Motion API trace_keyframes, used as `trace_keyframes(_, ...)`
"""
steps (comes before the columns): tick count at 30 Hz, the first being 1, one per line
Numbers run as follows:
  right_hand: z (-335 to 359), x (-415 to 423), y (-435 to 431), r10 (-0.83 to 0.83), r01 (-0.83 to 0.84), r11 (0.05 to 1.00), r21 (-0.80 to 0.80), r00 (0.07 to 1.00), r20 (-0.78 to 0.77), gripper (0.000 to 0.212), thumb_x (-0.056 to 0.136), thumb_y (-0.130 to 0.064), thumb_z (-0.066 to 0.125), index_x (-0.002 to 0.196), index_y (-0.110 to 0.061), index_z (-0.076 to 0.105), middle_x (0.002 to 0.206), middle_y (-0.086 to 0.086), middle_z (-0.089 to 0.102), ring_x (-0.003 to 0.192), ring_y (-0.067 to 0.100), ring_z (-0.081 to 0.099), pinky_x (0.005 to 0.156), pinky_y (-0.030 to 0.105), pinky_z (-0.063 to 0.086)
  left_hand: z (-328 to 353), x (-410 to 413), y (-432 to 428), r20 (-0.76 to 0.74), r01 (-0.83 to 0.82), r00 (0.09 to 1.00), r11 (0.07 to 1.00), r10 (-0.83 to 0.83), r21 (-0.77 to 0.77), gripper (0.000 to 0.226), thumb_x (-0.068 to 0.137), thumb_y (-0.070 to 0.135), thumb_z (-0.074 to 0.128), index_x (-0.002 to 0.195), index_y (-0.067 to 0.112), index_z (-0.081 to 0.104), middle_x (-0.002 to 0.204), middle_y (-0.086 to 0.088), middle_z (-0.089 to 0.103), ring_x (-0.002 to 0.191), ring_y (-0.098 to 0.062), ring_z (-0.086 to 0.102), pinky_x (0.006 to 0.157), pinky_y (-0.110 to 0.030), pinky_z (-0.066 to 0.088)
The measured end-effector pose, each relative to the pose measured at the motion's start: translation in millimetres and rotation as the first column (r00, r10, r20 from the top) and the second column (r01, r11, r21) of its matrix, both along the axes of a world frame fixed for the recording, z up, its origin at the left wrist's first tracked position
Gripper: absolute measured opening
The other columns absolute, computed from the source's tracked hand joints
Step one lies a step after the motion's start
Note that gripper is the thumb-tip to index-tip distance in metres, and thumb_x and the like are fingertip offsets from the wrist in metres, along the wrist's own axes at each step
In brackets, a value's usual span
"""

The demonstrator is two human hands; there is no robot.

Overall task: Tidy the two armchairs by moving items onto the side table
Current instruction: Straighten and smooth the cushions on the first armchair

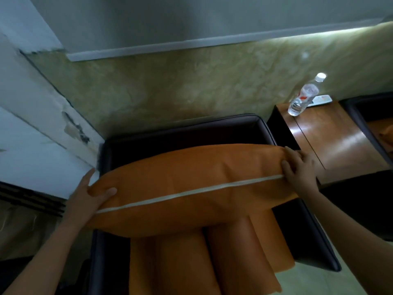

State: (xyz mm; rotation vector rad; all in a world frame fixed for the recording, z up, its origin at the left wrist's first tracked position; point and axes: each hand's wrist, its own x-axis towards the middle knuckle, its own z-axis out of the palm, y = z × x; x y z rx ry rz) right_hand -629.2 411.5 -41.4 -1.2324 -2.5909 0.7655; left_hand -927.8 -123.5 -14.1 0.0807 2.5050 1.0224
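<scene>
Orange cushion (187,182) held over dark armchair (180,128) seat, 2 ends gripped: left hand (89,194) thumb on top, right hand (299,169) fingers curled over the corner; judged light, soft, saggy (end grips suit), worktop (331,141) just to the right.

We can read no text, brand or number anywhere: the water bottle (304,96) on the side table (331,141) carries a label with red marks, but its lettering is too blurred for us.
</scene>
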Motion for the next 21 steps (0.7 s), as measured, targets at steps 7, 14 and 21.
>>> trace_keyframes(7,-32,-56,47,0.143,-0.142,0.989,0.051,0.990,-0.018,0.070,0.086,-0.074,0.036,0.147,-0.041,0.041,0.161,0.004,0.022,0.144,0.039,0.028,0.110,0.064,0.034,-16,-51,30,-0.313,-0.049,0.950,0.995,0.018,-0.091,0.081,0.073,0.068,0.063,0.142,0.027,0.051,0.130,-0.007,0.063,0.120,-0.033,0.056,0.097,-0.046,0.044)
trace_keyframes(14,-61,-91,69,0.118,-0.117,0.977,0.177,0.993,0.004,0.072,0.087,-0.068,0.036,0.141,-0.026,0.055,0.159,0.013,0.033,0.142,0.040,0.034,0.113,0.063,0.027,-60,-60,31,-0.464,-0.218,0.867,0.976,0.182,-0.025,0.050,0.088,0.049,0.066,0.133,0.027,0.061,0.138,-0.020,0.052,0.126,-0.030,0.051,0.114,-0.037,0.036)
trace_keyframes(21,-85,-138,83,0.015,-0.003,0.989,0.146,0.997,-0.082,0.058,0.087,-0.059,0.052,0.139,-0.032,0.053,0.165,0.006,0.024,0.152,0.033,0.018,0.117,0.067,0.008,-113,-79,58,-0.172,-0.358,0.889,0.878,0.425,0.318,0.058,0.099,0.041,0.060,0.151,0.035,0.036,0.144,0.004,0.046,0.124,-0.015,0.051,0.099,-0.031,0.044)
